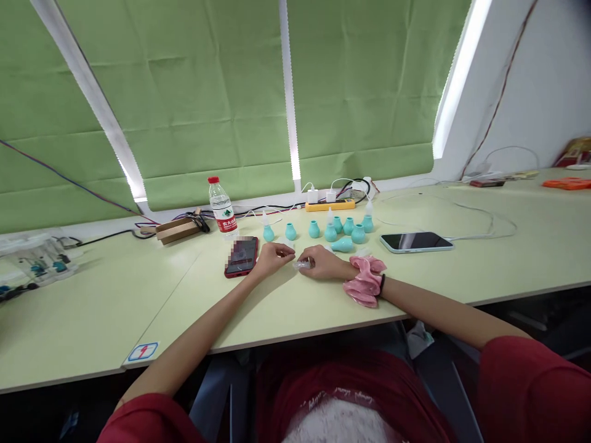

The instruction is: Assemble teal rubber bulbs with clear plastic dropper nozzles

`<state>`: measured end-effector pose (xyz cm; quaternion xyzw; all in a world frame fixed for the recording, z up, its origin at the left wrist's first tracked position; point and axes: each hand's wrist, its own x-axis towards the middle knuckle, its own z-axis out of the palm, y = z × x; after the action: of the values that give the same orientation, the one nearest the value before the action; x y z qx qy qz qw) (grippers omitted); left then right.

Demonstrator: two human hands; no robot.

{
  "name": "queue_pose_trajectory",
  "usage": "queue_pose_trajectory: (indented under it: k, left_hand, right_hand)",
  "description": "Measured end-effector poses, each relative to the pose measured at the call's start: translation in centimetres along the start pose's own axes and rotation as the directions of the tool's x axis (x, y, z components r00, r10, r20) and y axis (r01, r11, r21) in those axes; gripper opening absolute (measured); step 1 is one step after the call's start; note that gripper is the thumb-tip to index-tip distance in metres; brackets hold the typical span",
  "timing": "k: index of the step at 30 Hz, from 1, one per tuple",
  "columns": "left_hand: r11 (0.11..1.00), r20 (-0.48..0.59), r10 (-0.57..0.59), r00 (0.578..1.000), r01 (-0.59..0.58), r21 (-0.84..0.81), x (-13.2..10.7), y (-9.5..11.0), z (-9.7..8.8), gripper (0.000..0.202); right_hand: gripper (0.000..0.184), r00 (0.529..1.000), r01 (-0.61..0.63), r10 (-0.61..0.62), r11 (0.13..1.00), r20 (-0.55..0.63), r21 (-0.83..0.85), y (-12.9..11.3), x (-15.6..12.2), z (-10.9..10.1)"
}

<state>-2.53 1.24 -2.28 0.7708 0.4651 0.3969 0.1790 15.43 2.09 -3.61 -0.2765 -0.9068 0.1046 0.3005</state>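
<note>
Two hands rest on the pale green worktop (508, 258), close to each other. The right hand (323, 263) has its fingers curled around a small clear plastic piece (302, 265), which lies on the worktop between both hands. The left hand (272, 255) is loosely curled with the fingertips bent down; I cannot tell if it holds something. Just far of the hands stands a row of teal rubber bulbs (330, 232). A red phone (241, 256) lies left of them, a pink scrunchie (364, 282) is on the right wrist.
</note>
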Motion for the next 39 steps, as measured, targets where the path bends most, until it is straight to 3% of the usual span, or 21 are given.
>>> queue_pose_trajectory:
  k: [3, 7, 12, 15, 18, 22, 26, 29, 39]
  left_hand:
    - [0.999, 0.014, -0.011, 1.0, 0.01, 0.035, 0.2, -0.4, 0.1, 0.016]
    - [0.968, -0.022, 0.049, 0.999, -0.042, 0.249, 0.2, -0.7, -0.1, 0.021]
    - [0.909, 0.144, 0.126, 0.982, -0.172, 0.378, -0.2, -0.2, 0.0, 0.017]
    - [0.888, 0.197, 0.149, 0.969, -0.219, 0.405, -0.3, 0.1, 0.2, 0.017]
    - [0.922, 0.168, 0.11, 0.98, -0.164, 0.35, 0.0, 0.0, -0.1, 0.018]
    - [0.994, 0.067, 0.018, 0.998, -0.025, 0.104, 0.3, -0.2, -0.6, 0.022]
    - [0.995, 0.106, -0.022, 0.994, 0.032, -0.098, 0.3, 0.1, -0.4, 0.025]
    - [0.994, 0.133, -0.007, 0.991, 0.021, -0.103, 0.1, 0.4, -0.1, 0.024]
    - [0.999, 0.067, 0.037, 0.997, -0.036, -0.026, -0.5, 1.4, 0.3, 0.023]
  right_hand:
    - [0.021, 0.998, -0.07, 0.07, 0.998, 0.003, 0.001, 0.3, 0.2, -0.2]
    - [0.022, 0.995, -0.1, 0.099, 0.995, -0.009, -0.02, 1.0, 0.5, -0.5]
    - [0.021, 0.972, -0.183, 0.166, 0.979, -0.168, -0.089, 2.0, 1.1, -1.0]
    - [0.02, 0.971, -0.164, 0.148, 0.984, -0.187, -0.074, 1.9, 1.2, -1.2]
    - [0.019, 0.992, -0.083, 0.084, 0.996, -0.096, 0.011, 1.5, 1.0, -1.1]
    - [0.023, 0.998, -0.049, 0.043, 0.993, 0.053, 0.111, 0.8, 0.5, -1.0]
    - [0.026, 0.995, -0.096, 0.09, 0.986, 0.049, 0.138, 0.4, 0.4, -1.1]
    - [0.024, 0.995, -0.099, 0.095, 0.984, 0.032, 0.147, 0.4, 0.4, -1.1]
    - [0.024, 0.992, -0.129, 0.127, 0.982, 0.024, 0.141, 0.2, 0.3, -1.0]
